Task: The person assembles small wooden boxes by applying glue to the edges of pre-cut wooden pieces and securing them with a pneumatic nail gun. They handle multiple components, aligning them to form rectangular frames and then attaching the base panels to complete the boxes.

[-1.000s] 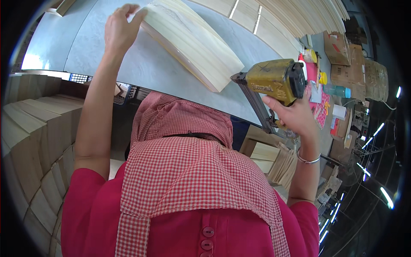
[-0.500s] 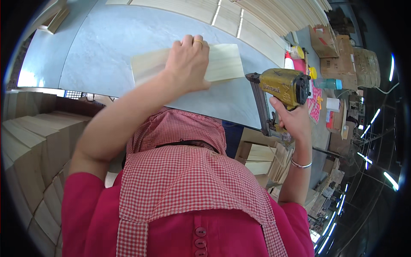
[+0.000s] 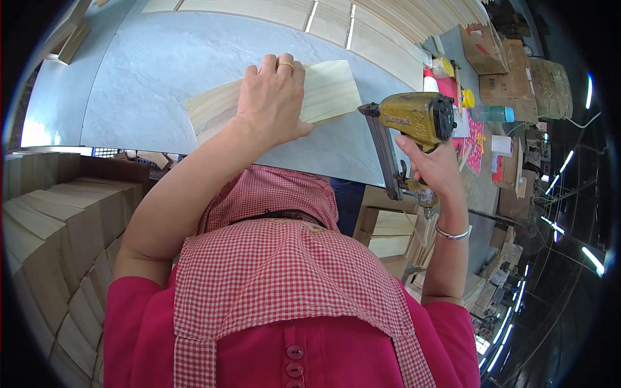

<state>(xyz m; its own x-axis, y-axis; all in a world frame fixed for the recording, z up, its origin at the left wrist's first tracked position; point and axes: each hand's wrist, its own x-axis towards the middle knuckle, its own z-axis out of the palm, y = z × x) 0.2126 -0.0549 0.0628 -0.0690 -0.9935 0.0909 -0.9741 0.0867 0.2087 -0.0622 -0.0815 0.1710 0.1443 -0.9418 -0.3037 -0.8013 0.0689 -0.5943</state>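
Note:
My left hand [image 3: 272, 97] is laid across a pale wooden board [image 3: 333, 89], its fingers over the far edge and its thumb at the near edge. The board rests at a slant on the grey marbled tabletop [image 3: 162, 58], and the hand covers its middle. In my right hand [image 3: 435, 169] is a worn yellow pneumatic nail gun [image 3: 414, 116], gripped by the handle. Its dark nose is just off the board's right end, with a small gap showing between them. The long magazine slopes down past the table's near edge.
Wooden panels [image 3: 252, 14] line the table's far side, beside a stack of thin boards [image 3: 420, 22]. Many wood blocks [image 3: 45, 226] are stacked at lower left. Cardboard boxes [image 3: 508, 77], a blue-capped bottle [image 3: 491, 114] and yellow-lidded jars [image 3: 442, 66] stand at right.
The board has turned slightly, its left end coming nearer to me, with my left hand still on it. My right hand keeps hold of the nail gun. The whole view has shifted a little.

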